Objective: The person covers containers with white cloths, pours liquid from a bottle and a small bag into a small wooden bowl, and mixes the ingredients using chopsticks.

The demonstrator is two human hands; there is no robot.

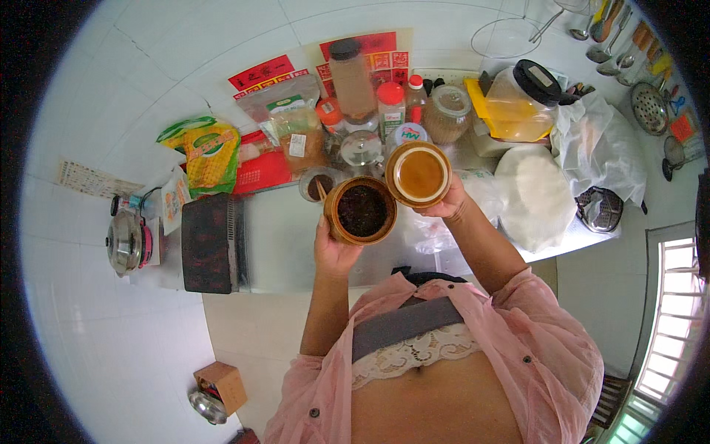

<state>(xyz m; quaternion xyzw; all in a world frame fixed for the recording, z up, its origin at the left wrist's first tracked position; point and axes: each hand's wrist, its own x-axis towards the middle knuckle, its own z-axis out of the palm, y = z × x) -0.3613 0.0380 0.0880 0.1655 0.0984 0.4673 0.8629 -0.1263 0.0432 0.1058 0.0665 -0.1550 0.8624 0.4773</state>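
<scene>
My left hand [337, 252] grips the side of a round brown jar [392, 211], tipped so its mouth faces me. A dark mass [361, 211] fills its inside; I cannot tell what it is. In my right hand [452, 200] is a brown lid [420, 175], its orange-brown underside with a pale ring turned towards me. The lid's edge is close to the jar's rim; whether they touch I cannot tell. Just behind the jar stands a small clear bowl [304, 186] with dark contents and a wooden stick [320, 188]. A glass pot [360, 149] is behind.
A dark cooktop [205, 244] is at the left of the metal counter [288, 233]. Several jars, including a tall black-capped one [350, 77], line the wall beside yellow bags [211, 155]. A round white cloth-like item [535, 194] and plastic bags [599, 139] lie right.
</scene>
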